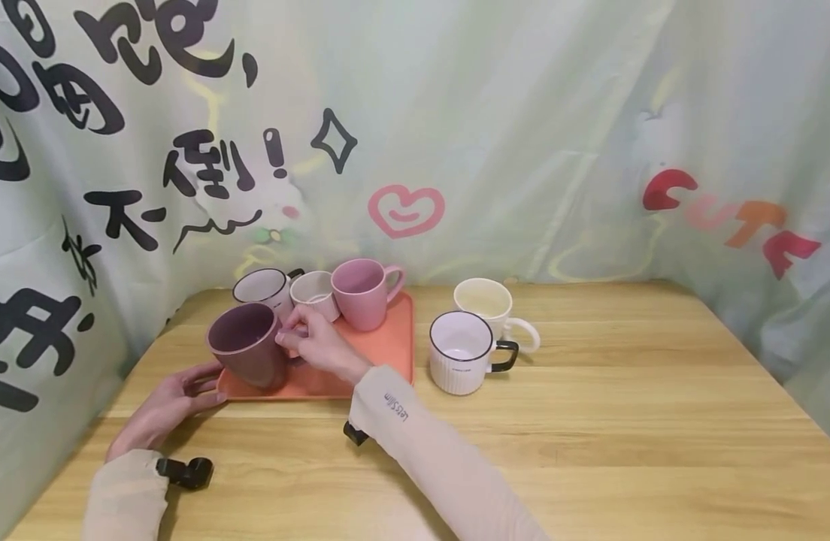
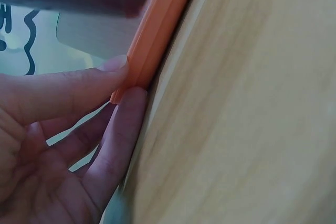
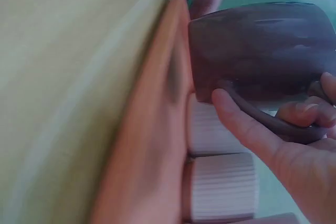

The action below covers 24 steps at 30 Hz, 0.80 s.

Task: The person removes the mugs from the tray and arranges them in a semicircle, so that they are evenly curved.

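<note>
By its handle, my right hand point(image 1: 323, 347) grips a dark purple mug point(image 1: 255, 361) at the near left corner of an orange tray point(image 1: 384, 349). Its fingers curl round the handle in the right wrist view; I cannot tell whether the mug's base touches the tray. My left hand point(image 1: 168, 406) holds that tray corner, thumb and finger pinching the rim in the left wrist view. Further back on the tray stand a white mug with a dark rim point(image 1: 262, 285), a small white ribbed cup point(image 1: 315, 293) and a pink mug point(image 1: 361, 297).
Right of the tray, a white ribbed mug with a black handle point(image 1: 461, 361) stands in front of a cream mug point(image 1: 484, 299). Both rest on the wooden table point(image 1: 591, 436). A printed curtain point(image 1: 510, 150) hangs behind and at the sides.
</note>
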Tool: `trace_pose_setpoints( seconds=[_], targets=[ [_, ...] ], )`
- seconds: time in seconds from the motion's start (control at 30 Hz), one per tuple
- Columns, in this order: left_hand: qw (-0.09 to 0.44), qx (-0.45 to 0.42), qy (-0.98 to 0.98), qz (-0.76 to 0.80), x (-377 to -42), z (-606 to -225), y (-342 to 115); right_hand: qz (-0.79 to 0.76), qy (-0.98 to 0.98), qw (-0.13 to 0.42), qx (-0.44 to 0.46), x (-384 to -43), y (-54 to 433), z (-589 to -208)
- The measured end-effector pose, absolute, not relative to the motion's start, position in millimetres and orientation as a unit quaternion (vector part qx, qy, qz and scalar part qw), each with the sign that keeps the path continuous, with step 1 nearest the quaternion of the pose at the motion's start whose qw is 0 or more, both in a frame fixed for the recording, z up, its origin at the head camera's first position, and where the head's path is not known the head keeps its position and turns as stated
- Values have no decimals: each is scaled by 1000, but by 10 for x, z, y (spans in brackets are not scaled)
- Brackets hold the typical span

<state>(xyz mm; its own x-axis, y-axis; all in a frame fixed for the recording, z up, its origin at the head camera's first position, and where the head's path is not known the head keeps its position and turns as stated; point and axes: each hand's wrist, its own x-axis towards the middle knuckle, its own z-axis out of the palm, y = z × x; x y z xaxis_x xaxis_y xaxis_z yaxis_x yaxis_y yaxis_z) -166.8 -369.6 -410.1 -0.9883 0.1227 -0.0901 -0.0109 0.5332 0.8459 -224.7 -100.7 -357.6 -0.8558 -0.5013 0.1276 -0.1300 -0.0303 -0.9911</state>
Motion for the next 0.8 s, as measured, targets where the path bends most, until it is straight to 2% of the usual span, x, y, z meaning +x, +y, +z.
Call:
trace_pose_setpoints(
  seconds=[0.3,0.8],
  targets=[
    [71,43,868,490,-1655,-4112,-3706,-685,691,111,-203,-2203,-886,-3339],
    [78,28,868,490,-1661,-4096,-3699,-696,682,113,-194,-2184,-578,-3089]
  ],
)
